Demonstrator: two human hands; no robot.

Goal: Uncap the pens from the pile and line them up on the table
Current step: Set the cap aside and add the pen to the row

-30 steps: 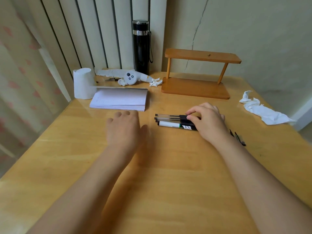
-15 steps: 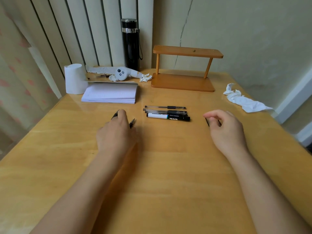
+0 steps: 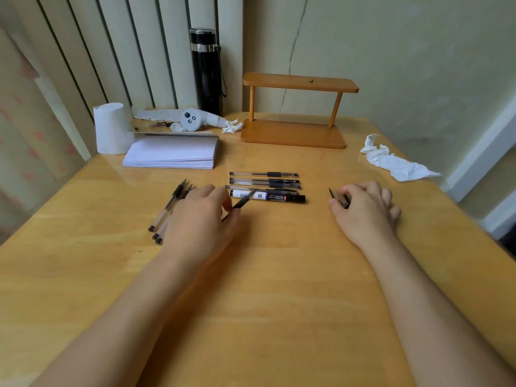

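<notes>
The left hand (image 3: 201, 216) pinches an uncapped pen (image 3: 242, 201) between thumb and fingers, tip angled toward the far edge of the desk (image 3: 265, 275), probably to lay it beside the uncapped pens (image 3: 170, 209) near the left edge. The right hand (image 3: 363, 208) is curled shut on a dark cap (image 3: 339, 197), likely parking it right of the pile (image 3: 265, 185), which lies mid-desk: clear barrels, black grips, one white-and-black marker, still capped.

Honey-yellow wooden table (image 3: 279, 289), black flask (image 3: 207, 76), white tissue (image 3: 396, 163), clear-and-black pens (image 3: 265, 181)
</notes>
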